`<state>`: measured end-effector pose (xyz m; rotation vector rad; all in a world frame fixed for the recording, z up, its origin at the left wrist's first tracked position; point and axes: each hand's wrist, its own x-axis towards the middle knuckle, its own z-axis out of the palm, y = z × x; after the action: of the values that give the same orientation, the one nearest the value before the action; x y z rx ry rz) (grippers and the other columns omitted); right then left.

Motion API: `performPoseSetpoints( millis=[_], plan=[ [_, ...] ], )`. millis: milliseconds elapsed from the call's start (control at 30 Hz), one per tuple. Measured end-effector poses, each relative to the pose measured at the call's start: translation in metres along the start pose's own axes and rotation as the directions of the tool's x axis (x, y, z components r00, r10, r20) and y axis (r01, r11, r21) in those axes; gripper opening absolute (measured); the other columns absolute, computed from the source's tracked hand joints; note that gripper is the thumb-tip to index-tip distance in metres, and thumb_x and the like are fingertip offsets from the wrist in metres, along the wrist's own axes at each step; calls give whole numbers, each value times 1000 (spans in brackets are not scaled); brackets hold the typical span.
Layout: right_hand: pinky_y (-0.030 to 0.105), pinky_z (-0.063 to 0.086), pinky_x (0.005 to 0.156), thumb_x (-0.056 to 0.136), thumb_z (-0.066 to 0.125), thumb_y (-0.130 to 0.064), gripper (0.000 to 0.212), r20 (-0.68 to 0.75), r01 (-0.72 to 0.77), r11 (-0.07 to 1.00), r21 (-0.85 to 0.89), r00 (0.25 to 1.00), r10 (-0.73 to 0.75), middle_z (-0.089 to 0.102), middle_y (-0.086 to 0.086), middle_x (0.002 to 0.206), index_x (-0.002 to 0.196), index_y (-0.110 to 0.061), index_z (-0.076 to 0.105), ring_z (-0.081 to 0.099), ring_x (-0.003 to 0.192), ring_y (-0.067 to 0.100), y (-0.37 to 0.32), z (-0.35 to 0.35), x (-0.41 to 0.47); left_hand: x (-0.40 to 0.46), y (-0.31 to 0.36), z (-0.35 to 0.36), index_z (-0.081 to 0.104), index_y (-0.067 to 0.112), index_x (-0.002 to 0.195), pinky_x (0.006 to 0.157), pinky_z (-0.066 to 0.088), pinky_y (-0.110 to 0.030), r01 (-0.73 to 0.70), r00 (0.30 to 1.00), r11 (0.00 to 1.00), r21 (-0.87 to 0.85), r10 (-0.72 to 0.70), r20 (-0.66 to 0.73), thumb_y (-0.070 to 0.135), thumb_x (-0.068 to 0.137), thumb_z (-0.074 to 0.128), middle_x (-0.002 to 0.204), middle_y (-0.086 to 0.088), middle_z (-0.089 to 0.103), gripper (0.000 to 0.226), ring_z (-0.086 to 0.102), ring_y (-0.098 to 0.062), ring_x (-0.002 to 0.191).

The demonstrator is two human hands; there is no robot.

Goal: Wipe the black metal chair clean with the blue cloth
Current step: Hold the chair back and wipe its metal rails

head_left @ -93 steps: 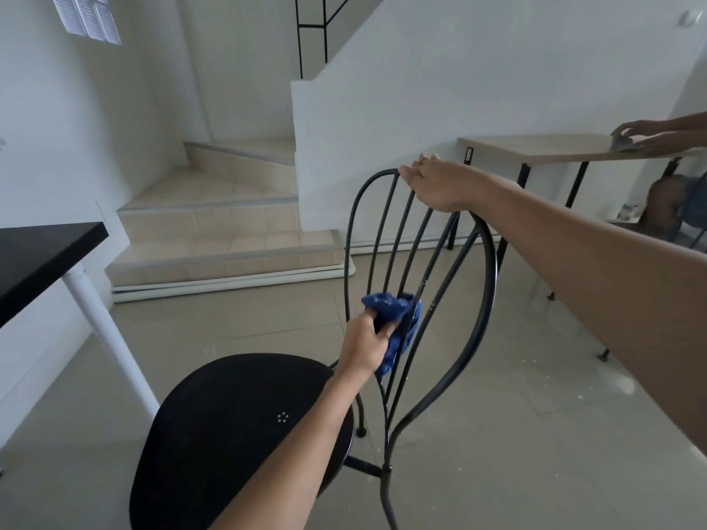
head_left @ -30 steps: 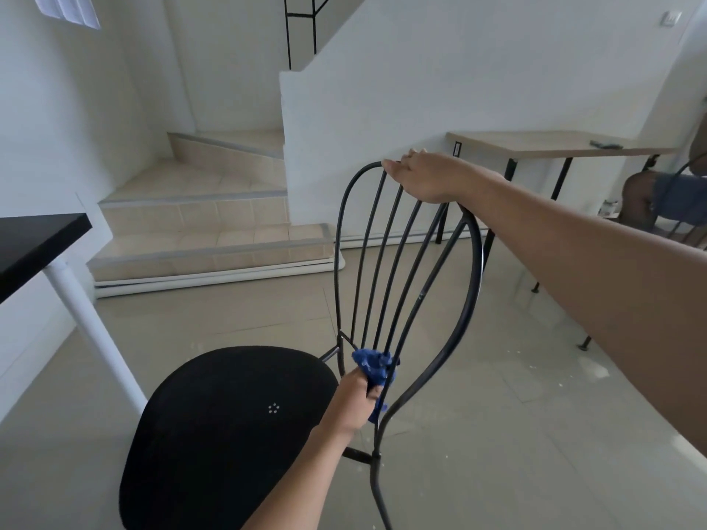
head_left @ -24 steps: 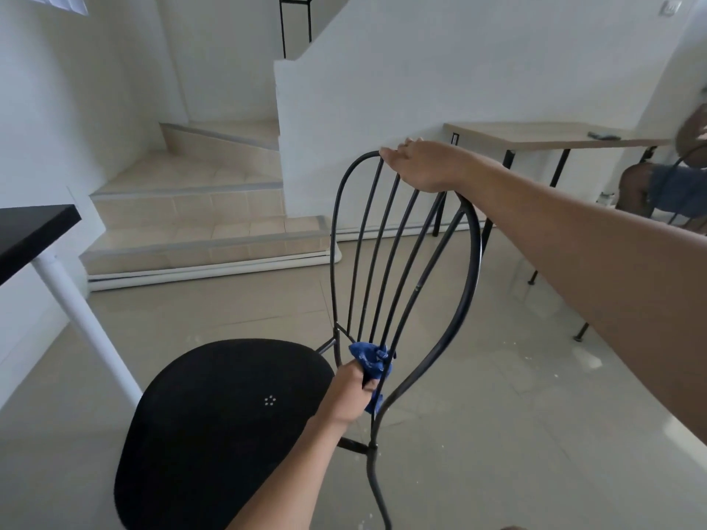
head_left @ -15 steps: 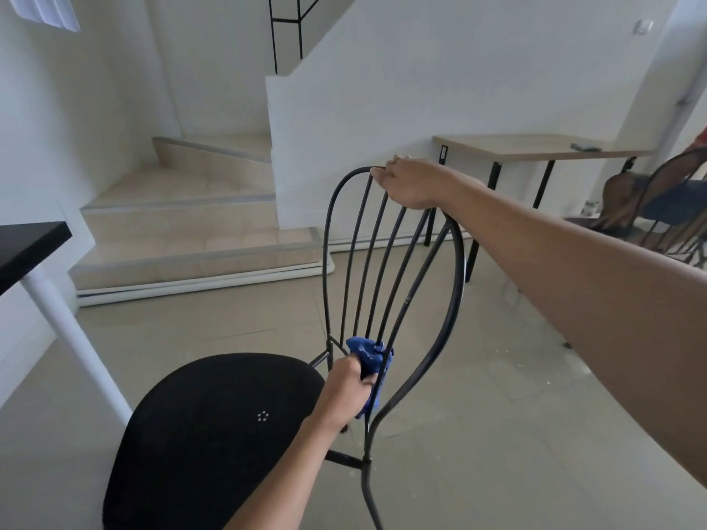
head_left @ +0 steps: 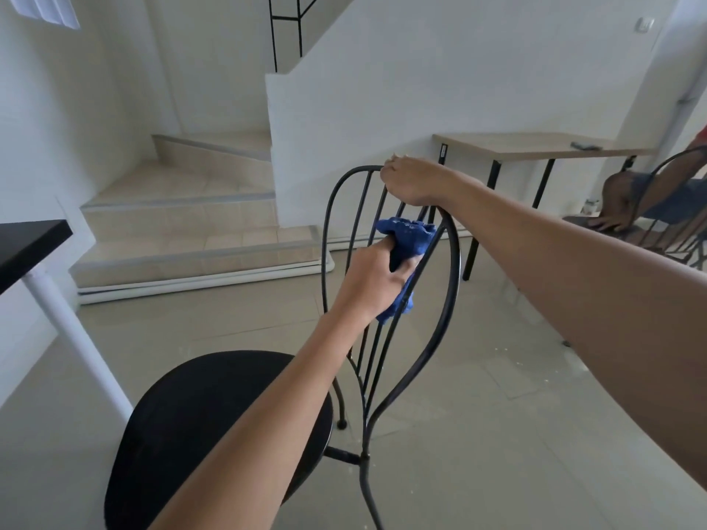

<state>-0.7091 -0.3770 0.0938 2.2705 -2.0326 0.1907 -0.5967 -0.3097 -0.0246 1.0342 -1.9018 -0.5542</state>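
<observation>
The black metal chair is cut off below — its upper spindles hidden behind the blue cloth.

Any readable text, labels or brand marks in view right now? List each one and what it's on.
None can be read.
Small dark tag on the wooden table leg top: too small and blurred to read.
Black chair and blue cloth: no visible markings.
Wall switch: no visible lettering.

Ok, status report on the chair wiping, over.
Left hand shut on crumpled blue cloth, pressed to upper back bars. Right hand gripping top rail of black metal chair. Nothing in the way.
</observation>
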Motion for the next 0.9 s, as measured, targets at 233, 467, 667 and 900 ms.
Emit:
performPoseSetpoints(
  millis=[233, 467, 667, 900],
  plan=[
    [47, 23, 119, 105, 22, -5, 43, 18, 51, 993, -109, 999, -49, 33, 31, 151, 140, 13, 40, 27, 144, 42, -2, -1, 0, -15, -18, 16, 59, 10, 96, 55, 47, -27, -34, 997, 999, -37, 31, -74, 25, 99, 55, 69, -3, 63, 16, 58, -14, 56],
    [46, 20, 119, 106, 21, -5, 44, 25, 66, 990, -128, 998, -63, 29, 32, 152, 142, 14, 37, 22, 145, 43, -3, -4, -4, -64, -83, 36, 60, 11, 96, 61, 53, -20, 124, 988, 992, -34, -121, 97, 22, 99, 55, 75, 5, 65, 12, 62, -3, 59],
    [46, 22, 118, 105, 19, -3, 43, 18, 68, 992, -104, 998, -66, 33, 34, 150, 135, 16, 42, 25, 143, 43, -2, -1, -3, -112, -140, 62, 62, 7, 92, 66, 59, -38, 379, 899, 925, 11, -370, 234, 24, 98, 56, 79, -5, 70, 18, 70, -16, 67],
    [47, 26, 116, 104, 19, -3, 44, -15, 57, 994, -89, 998, -58, 35, 32, 149, 139, 15, 40, 30, 142, 43, -2, -1, 0, -125, -160, 68, 62, 9, 94, 74, 61, -43, 460, 849, 887, -20, -433, 304, 20, 98, 55, 85, -8, 71, 13, 73, -20, 75]
  ],
)
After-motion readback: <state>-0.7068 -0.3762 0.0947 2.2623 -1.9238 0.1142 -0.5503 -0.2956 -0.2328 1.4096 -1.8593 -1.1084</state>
